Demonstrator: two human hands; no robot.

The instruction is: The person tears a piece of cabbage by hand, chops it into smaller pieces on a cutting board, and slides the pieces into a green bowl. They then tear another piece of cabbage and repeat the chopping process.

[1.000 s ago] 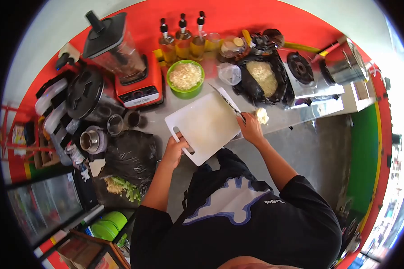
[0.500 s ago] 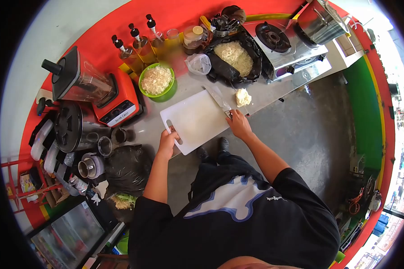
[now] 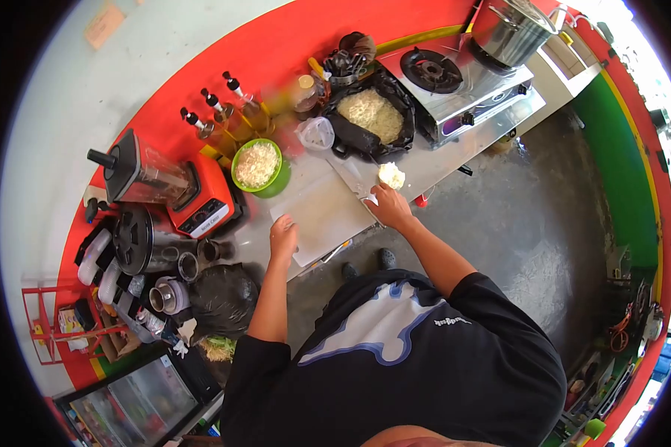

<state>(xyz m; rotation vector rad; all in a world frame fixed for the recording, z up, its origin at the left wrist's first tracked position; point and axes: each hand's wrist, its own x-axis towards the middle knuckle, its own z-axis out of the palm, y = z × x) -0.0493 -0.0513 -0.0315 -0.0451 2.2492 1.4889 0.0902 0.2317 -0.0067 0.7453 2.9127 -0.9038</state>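
Single head-worn view, looking steeply down from above the person's shoulders through a fisheye lens with dark rounded corners. Facing the steel counter (image 3: 455, 160), with cutting board (image 3: 322, 212) near centre and floor at right. Moderately far; no second view for overlap.

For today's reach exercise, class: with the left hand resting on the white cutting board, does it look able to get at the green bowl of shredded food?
Probably yes. The left hand lies on the cutting board, and the green bowl sits just beyond the board's far corner with nothing visible between them.
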